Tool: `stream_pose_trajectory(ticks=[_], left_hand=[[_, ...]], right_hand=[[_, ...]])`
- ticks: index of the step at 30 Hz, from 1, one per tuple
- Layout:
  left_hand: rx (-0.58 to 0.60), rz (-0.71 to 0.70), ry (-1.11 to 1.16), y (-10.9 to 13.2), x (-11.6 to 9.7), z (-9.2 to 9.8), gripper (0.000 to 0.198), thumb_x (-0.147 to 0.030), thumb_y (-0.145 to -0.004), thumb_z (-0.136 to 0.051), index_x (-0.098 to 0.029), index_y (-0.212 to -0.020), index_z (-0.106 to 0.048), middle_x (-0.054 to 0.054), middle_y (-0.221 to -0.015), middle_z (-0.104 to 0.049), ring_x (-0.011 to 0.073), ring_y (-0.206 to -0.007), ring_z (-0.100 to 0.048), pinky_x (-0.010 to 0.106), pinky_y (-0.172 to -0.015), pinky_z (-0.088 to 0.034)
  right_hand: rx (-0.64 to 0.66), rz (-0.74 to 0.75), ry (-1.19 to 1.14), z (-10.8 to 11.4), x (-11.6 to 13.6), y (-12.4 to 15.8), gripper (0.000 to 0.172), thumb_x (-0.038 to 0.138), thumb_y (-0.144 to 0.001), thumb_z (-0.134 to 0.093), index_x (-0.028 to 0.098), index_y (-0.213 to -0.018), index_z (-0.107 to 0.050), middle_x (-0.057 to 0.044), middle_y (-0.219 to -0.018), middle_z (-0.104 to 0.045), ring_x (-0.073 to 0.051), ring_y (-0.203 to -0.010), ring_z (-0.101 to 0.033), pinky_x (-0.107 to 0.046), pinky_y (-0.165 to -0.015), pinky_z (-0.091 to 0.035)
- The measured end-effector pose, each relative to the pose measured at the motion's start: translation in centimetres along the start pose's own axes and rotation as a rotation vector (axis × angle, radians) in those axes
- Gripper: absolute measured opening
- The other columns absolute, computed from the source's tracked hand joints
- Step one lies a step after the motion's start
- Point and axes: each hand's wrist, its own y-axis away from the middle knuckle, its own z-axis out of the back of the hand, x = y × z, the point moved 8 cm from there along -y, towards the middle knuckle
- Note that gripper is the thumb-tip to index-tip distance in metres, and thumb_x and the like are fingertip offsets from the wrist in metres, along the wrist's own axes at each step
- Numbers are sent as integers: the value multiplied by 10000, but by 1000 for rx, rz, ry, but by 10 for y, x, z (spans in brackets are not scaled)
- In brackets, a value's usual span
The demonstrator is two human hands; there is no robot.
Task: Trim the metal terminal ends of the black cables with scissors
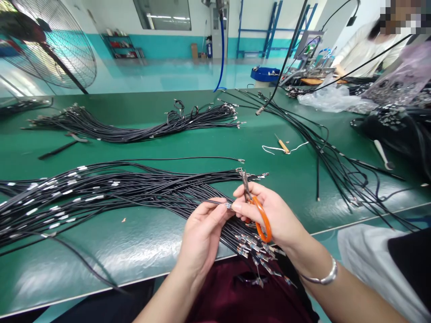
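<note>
My left hand (205, 229) pinches a black cable close to its end, where a small metal connector (228, 205) shows between the fingertips. Meeting it there, my right hand (269, 213) has thumb and finger at the cable's tip. The same hand carries orange-handled scissors (263, 220), their blades pointing up and away from me. Below both hands, a bundle of black cables (232, 231) runs toward the table's front edge, its connector ends (256, 251) hanging near my lap. More cables (101, 179) with white labels stretch out to the left.
A second cable bundle (134, 133) lies farther back on the green table (144, 233), near dark-handled pliers (63, 147). To the right are a wooden-handled awl (283, 146), loose cables (323, 157) and a white-handled tool (383, 154). A co-worker (367, 51) sits back right; a fan (50, 45) stands left.
</note>
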Motion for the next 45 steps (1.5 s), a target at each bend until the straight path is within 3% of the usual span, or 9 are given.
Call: stream_pose_trajectory(ticks=[6,12,16,26,36,45], left_hand=[[-31,-34,-109,11,-4,0,62,-190,-663,-786,-160,-678,-733,33,-825,-705,152,-805,-640,271,-807,-515],[4,-20,-323,16,-13,8,45,-202,-706,-756,-167,-686,-737,40,-823,-721,152,-777,-643,253,-781,-508],[24,-15,-431,17,-18,10,56,-217,-736,-735,-172,-706,-747,40,-816,-731,150,-780,-650,232,-776,-506],[59,-52,-528,19,-24,13,41,-186,-738,-731,-216,-724,-755,7,-821,-732,125,-794,-649,183,-764,-500],[73,-87,-672,20,-34,7,62,-172,-732,-718,-193,-680,-743,13,-781,-721,123,-753,-640,174,-713,-500],[83,-73,-589,21,-25,13,60,-187,-749,-713,-195,-691,-727,-3,-788,-720,109,-760,-632,171,-728,-491]], right_hand=[[-31,100,217,-2,9,12,264,364,-761,-708,187,-900,-570,-3,-772,-601,-112,-676,-574,-249,-642,-500],[94,408,1085,2,26,30,253,443,-851,-616,202,-897,-679,-7,-665,-569,-121,-587,-482,-251,-548,-372],[152,557,1318,-1,29,37,277,438,-902,-555,194,-920,-685,-3,-644,-582,-115,-563,-486,-259,-544,-326],[279,618,1461,-15,30,38,324,406,-957,-460,182,-912,-690,-2,-645,-602,-126,-576,-555,-286,-525,-300],[260,659,1486,-16,32,41,268,357,-943,-481,193,-873,-681,21,-636,-576,-120,-565,-545,-288,-514,-302],[260,677,1499,-18,25,42,249,312,-941,-470,186,-835,-657,22,-646,-593,-124,-589,-561,-287,-534,-320]])
